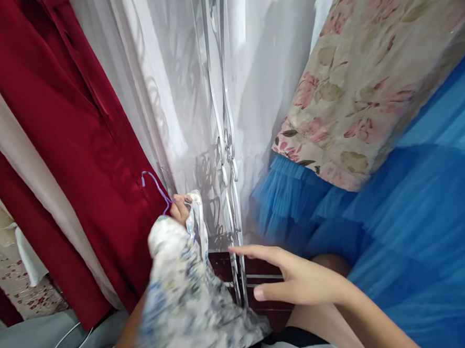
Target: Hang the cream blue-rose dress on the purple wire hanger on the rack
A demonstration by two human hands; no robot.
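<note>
My left hand point(180, 209) is closed around the neck of a purple hanger point(156, 186), whose hook sticks up to the left. On that hanger hangs a white garment with a blue and grey pattern point(184, 287), blurred in places, draping down over my lap and hiding most of my left forearm. To the right, my right hand point(289, 275) is in the air with its thumb and fingers apart and nothing in it. Its fingertips come near the garment's right side and overlap the white metal rack in view.
Long red dresses point(83, 125) hang at the left. White curtains point(178, 67) hang behind a scrolled white metal rack point(227, 158). On the right are a floral dress point(349, 93) and blue tulle point(424, 225). Grey fabric with a white cable point(61, 342) lies lower left.
</note>
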